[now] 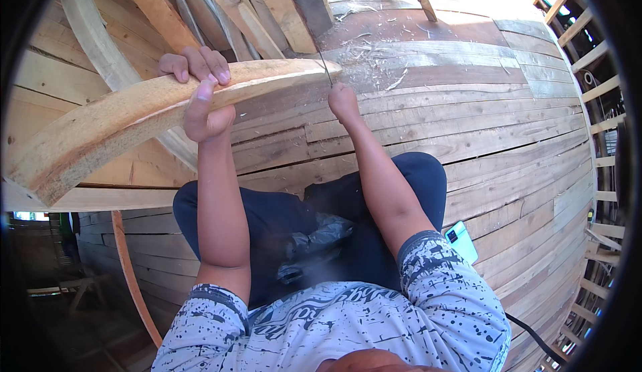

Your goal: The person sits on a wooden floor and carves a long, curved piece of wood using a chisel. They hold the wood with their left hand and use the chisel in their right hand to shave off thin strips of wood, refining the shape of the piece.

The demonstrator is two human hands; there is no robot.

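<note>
A thick, curved wooden beam [127, 114] runs from the far left to the middle, its pale edge toward me and its narrow end at the right. My left hand [208, 116] is closed around the beam, the fingers lying over its top and the thumb on the near side. My right hand [344, 101] is closed in a fist on a tool with a thin dark blade [324, 64]. The blade is seen nearly edge-on, across the narrow end of the beam. The handle is hidden in the fist, and I cannot tell whether the blade touches the wood.
I sit on a curved plank floor [508, 145]. Wood shavings [361, 54] lie beyond the beam's tip. Upright timbers [247, 11] stand close behind it. A light-blue phone [461, 241] lies by my right knee, with a black cable [535, 335] farther right. Crumpled plastic [317, 238] rests on my lap.
</note>
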